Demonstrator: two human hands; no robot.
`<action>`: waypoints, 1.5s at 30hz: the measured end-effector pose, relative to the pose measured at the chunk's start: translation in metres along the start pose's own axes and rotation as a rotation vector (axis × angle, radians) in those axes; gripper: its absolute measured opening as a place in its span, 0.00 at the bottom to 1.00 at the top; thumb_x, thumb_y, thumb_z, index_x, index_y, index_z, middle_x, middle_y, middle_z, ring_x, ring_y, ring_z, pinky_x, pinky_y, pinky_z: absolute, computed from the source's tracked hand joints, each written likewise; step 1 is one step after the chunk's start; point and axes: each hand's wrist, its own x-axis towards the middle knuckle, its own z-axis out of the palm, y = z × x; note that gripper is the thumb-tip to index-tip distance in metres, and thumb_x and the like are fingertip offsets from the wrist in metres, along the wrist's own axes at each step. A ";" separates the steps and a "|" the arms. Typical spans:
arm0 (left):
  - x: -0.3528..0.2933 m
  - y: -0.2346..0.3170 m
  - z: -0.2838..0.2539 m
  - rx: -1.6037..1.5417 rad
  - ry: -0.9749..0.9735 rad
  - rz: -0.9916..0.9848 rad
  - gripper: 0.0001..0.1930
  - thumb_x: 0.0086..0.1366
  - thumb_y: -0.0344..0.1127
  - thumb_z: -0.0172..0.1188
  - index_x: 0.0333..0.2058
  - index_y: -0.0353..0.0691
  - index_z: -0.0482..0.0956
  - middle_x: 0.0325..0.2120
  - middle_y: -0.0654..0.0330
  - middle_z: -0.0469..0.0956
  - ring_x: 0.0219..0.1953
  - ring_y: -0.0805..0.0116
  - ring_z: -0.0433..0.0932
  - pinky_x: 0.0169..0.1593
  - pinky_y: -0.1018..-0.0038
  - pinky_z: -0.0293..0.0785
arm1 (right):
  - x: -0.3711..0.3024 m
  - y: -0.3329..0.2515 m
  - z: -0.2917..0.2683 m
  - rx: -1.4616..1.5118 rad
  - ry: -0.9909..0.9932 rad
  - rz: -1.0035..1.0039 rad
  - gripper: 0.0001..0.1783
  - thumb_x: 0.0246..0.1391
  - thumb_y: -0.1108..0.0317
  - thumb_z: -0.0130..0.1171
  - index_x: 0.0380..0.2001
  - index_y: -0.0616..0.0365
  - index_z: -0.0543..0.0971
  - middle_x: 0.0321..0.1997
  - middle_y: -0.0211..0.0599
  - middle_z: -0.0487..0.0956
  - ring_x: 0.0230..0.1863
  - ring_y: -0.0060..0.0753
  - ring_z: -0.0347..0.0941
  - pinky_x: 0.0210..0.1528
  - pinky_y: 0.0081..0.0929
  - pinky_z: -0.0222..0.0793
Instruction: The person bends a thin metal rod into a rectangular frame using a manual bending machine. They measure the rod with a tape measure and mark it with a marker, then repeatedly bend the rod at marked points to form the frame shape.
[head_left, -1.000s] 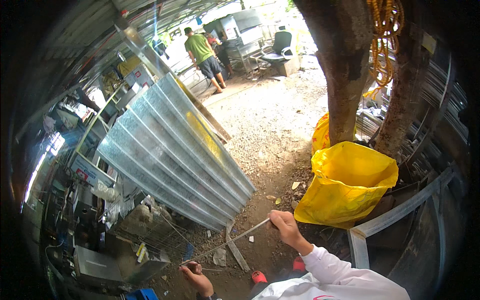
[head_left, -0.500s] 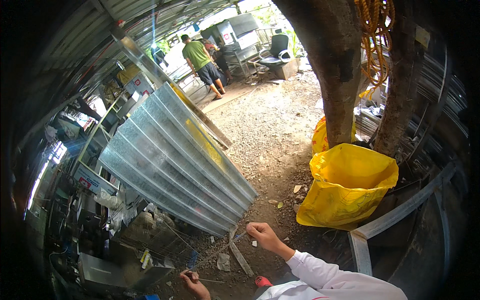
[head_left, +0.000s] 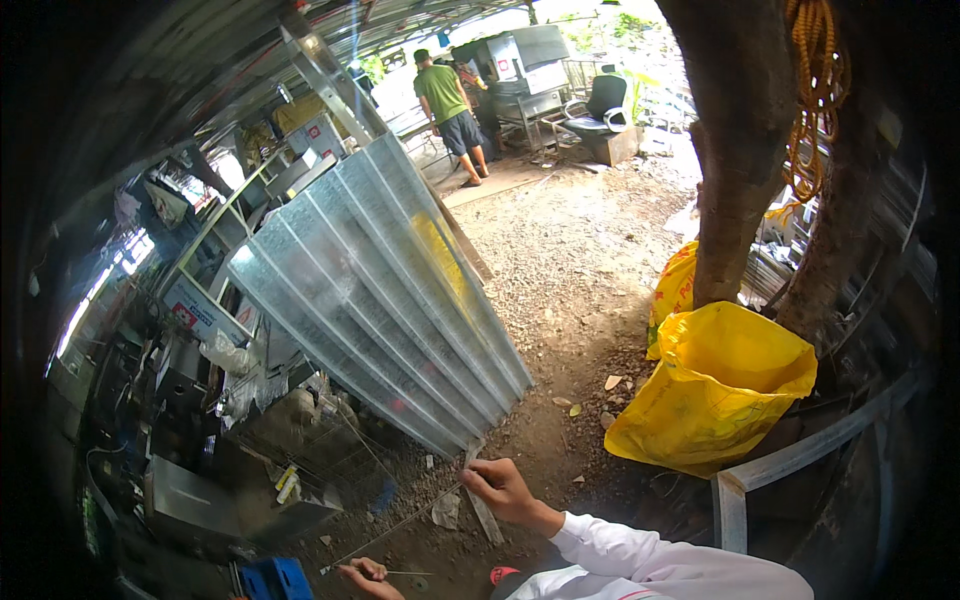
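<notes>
Between my two hands runs a thin wire-like strand, slanting down from right to left. My right hand, in a white sleeve, has its fingers closed on the upper end. My left hand pinches the strand near its lower end, close to the bottom edge of the view. A short, pale, thin end sticks out rightward from the left hand; whether it belongs to the same strand I cannot tell. Just beyond the right hand, a flat strip lies on the dirt by the foot of a corrugated metal sheet.
An open yellow sack stands right, by a tree trunk and a metal frame. A blue plastic item and a metal box are at lower left. Far off, a person in green stands near an office chair.
My view has shifted, so the scene sits farther right. Both hands appear lower and farther left, still holding the strand. The blue item at the bottom left shows more.
</notes>
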 end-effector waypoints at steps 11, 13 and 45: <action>0.085 -0.002 -0.164 -0.219 0.312 -0.103 0.35 0.63 0.78 0.34 0.17 0.51 0.52 0.10 0.72 0.50 0.13 0.79 0.44 0.19 0.77 0.43 | 0.030 -0.012 0.231 -0.247 -0.402 -0.452 0.16 0.58 0.68 0.58 0.20 0.60 0.66 0.16 0.45 0.64 0.17 0.51 0.62 0.21 0.41 0.56; 0.091 -0.003 -0.201 -0.239 0.392 -0.155 0.35 0.61 0.80 0.33 0.17 0.53 0.52 0.09 0.72 0.49 0.12 0.77 0.43 0.18 0.76 0.42 | 0.024 0.003 0.291 -0.289 -0.502 -0.492 0.15 0.56 0.67 0.60 0.21 0.59 0.68 0.17 0.44 0.66 0.18 0.50 0.68 0.21 0.40 0.60; 0.111 0.176 -0.603 -0.182 1.076 0.174 0.34 0.69 0.69 0.40 0.18 0.44 0.61 0.12 0.68 0.54 0.15 0.77 0.50 0.22 0.75 0.45 | -0.024 0.135 0.872 0.239 -1.146 0.123 0.22 0.66 0.62 0.52 0.17 0.56 0.65 0.14 0.27 0.58 0.16 0.18 0.54 0.19 0.25 0.45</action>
